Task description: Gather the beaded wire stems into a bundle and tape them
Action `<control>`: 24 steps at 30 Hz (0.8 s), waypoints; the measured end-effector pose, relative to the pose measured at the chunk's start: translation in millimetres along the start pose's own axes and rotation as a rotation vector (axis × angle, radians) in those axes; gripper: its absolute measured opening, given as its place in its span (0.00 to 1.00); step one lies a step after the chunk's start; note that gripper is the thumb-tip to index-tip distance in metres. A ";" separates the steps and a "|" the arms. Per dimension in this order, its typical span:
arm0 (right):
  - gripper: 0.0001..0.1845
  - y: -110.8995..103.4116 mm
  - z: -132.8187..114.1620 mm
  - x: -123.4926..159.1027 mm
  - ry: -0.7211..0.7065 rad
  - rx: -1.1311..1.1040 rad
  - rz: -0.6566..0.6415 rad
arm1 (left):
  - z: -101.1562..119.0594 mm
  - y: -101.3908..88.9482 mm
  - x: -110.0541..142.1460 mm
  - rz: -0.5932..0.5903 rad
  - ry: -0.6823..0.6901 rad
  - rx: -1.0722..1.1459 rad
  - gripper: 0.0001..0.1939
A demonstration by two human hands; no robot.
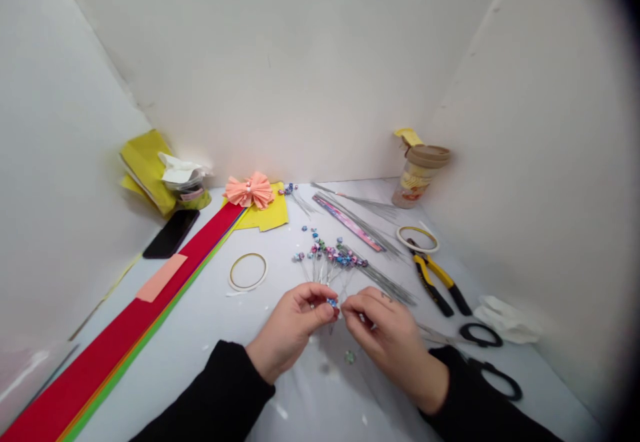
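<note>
Between the thumb and fingers of my left hand (303, 325) sits a small blue folded paper star (331, 303). My right hand (387, 335) is closed in a pinch just to the right of it; whatever its fingertips hold is too thin or hidden to make out. Beyond both hands lies a bunch of small paper stars (333, 253) in pink, blue, purple and green, several on thin wire stems. A loose green star (349, 357) rests on the table below and between my hands. Loose grey wires (395, 285) lie beyond my right hand.
Yellow-handled pliers (440, 279), a tape roll (418, 239), black-handled scissors (493, 362) and a lidded cup (420, 175) stand or lie right. Left are another tape roll (249, 272), long coloured paper strips (120, 335), a peach bow (249, 192) and a phone (171, 233). White walls enclose the table.
</note>
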State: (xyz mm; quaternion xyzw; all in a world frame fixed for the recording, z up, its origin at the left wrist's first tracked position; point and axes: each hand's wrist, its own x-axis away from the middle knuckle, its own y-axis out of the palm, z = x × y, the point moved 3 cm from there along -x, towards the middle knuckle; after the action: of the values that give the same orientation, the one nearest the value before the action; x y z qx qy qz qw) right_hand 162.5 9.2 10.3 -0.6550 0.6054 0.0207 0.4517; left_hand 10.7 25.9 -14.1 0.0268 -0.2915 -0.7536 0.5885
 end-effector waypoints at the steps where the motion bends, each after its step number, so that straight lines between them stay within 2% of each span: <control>1: 0.08 -0.2 -0.3 -0.2 -0.002 -0.001 0.005 | 0.0 0.1 0.2 0.001 0.000 -0.002 0.15; 15: 0.08 1.4 1.0 2.1 0.003 0.025 -0.006 | -0.8 -2.1 0.2 0.020 0.010 -0.089 0.15; 24: 0.09 1.3 -2.3 1.5 -0.060 0.122 0.000 | 11.0 -3.2 3.7 0.096 0.127 -0.344 0.07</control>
State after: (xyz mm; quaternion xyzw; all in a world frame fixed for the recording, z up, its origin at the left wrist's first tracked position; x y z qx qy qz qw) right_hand 160.6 6.8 10.0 -0.6254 0.5917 0.0034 0.5087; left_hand 2.5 27.5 -5.3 -0.0407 -0.1215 -0.7602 0.6369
